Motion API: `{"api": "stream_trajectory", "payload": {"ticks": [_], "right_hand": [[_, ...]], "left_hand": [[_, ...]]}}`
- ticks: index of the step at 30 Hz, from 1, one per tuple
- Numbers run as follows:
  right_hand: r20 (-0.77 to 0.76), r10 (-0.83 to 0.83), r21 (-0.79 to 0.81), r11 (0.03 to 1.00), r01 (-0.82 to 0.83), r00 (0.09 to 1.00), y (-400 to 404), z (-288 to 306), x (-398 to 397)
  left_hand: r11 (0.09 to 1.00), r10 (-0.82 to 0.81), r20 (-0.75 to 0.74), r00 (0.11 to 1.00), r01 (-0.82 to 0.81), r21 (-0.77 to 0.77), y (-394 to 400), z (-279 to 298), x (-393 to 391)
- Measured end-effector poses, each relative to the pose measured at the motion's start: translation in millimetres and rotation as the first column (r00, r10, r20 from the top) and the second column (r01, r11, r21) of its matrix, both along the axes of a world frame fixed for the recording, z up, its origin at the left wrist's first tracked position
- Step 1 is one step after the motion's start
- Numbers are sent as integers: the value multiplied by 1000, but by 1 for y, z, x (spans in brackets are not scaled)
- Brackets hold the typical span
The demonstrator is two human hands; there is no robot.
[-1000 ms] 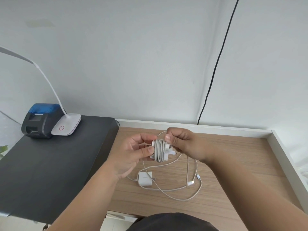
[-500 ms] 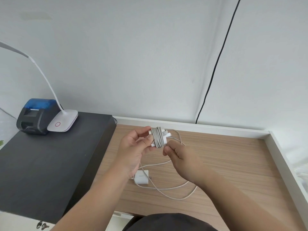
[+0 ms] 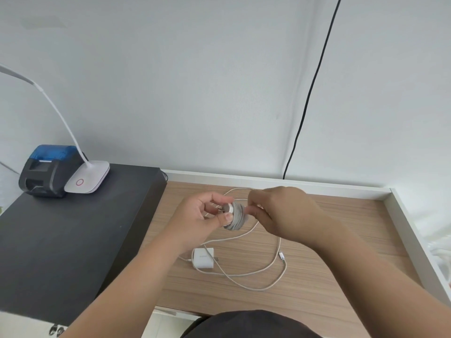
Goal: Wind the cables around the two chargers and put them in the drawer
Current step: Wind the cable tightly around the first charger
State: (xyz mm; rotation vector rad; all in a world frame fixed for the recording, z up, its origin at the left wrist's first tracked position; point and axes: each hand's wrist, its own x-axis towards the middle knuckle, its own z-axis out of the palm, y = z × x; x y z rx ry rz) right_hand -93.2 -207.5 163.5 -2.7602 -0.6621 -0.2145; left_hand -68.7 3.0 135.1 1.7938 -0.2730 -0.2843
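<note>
I hold a white charger (image 3: 235, 215) wrapped in several turns of grey-white cable above the open wooden drawer (image 3: 341, 240). My left hand (image 3: 197, 220) pinches the charger's left end between thumb and fingers. My right hand (image 3: 278, 213) pinches the loose cable right beside the wound bundle. The free end of that cable loops over the drawer floor. A second white charger (image 3: 203, 257) lies flat on the drawer floor below my left hand, its own cable (image 3: 256, 276) sprawled loose to the right, ending in a small plug (image 3: 281, 256).
A black cabinet top (image 3: 61, 240) sits left of the drawer, carrying a black and blue label printer (image 3: 47, 170) and a white desk lamp base (image 3: 87, 178). The drawer's white rim (image 3: 410, 230) runs along the back and right. A black wire (image 3: 310, 93) hangs down the wall.
My right hand has come up from below the charger to its right side with the cable. The wound charger now sits lower, turned end-on in my left fingers.
</note>
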Motion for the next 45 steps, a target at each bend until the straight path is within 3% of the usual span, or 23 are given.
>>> {"api": "stream_trajectory", "payload": {"ticks": [2,5,8,12,14,18,22,27,30,33,39,43,45], "right_hand": [[3,38,82,996,-38,999,-4,1,6],[-90,80,335,941,-46,993,-7,2,13],[-235,163,597,802,10,958,-2,5,14],[-320,235,769,630,107,918,7,9,9],[-401,286,841,492,226,870,11,8,7],[-527,360,849,271,454,770,16,4,4],[-632,333,773,204,601,699,13,-1,5],[-605,267,790,79,608,750,13,-6,4],[-568,191,823,117,555,801,17,-10,1],[-546,171,835,195,515,820,22,-14,-1],[-486,309,855,363,371,817,6,-12,-2],[-341,69,791,560,246,938,4,-8,0],[-243,-5,767,612,195,970,6,-7,-1]], "left_hand": [[995,-41,-70,997,35,-91,2,1,-2],[948,-110,-182,977,48,-314,6,4,-3],[863,-229,-213,950,97,-495,8,7,-2],[757,-291,-232,928,75,-649,3,9,0],[736,-295,-245,924,56,-675,-2,8,2],[722,-290,-278,916,19,-692,-8,3,3],[735,-268,-276,923,11,-678,-13,-1,5],[795,-160,-266,951,-36,-606,-29,-1,3],[885,-39,-161,986,-41,-463,-37,-4,-1],[904,18,-133,991,-72,-421,-38,-10,-2],[753,-79,-311,947,-148,-642,-31,-10,1],[656,-117,-383,916,-218,-723,-36,-8,-2],[616,-118,-397,910,-246,-748,-38,-8,-2]]}}
